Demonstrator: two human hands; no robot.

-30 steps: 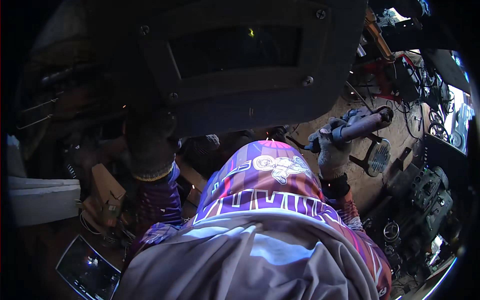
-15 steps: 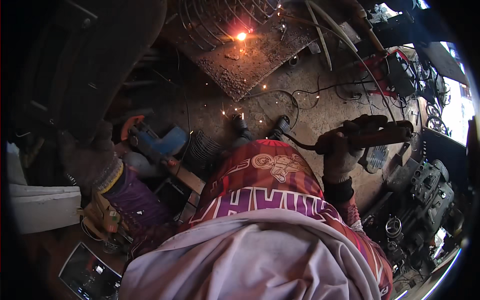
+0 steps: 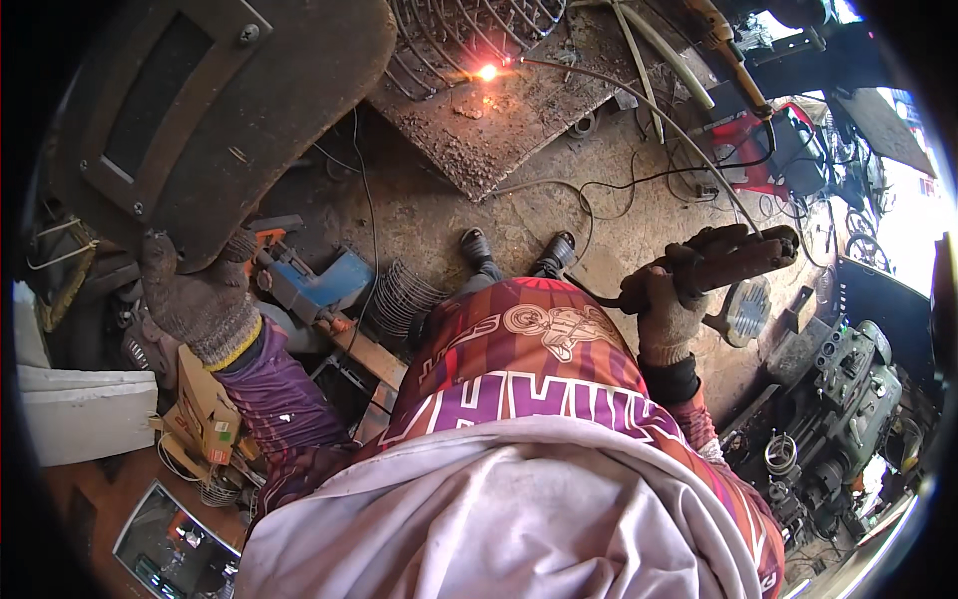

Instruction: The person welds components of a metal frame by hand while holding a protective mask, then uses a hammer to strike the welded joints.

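Observation:
My left hand (image 3: 205,309), in a knitted work glove, grips the lower end of a dark hand-held welding shield (image 3: 239,150) with a framed window. The shield fills the upper left. In my gloved right hand (image 3: 671,314) is a welding electrode holder (image 3: 733,268), its cable trailing back toward my body. A long thin electrode (image 3: 667,108) bows from the holder toward the far left. Its tip lies close to a glowing spot (image 3: 487,72) at the foot of a round wire cage (image 3: 469,35). The cage rests on a crusted metal plate (image 3: 469,160).
A blue and orange clamp-like tool (image 3: 319,280) and a wire coil (image 3: 407,298) lie left of my feet. Cables (image 3: 624,185) cross the floor. A red machine (image 3: 763,150) stands far right, with grimy machinery (image 3: 848,399) nearer. Cardboard (image 3: 205,404) lies at left.
The flying sparks are gone and the scene is brighter; the spot still glows. The shield has shifted right, and my right hand with the electrode holder has moved slightly left.

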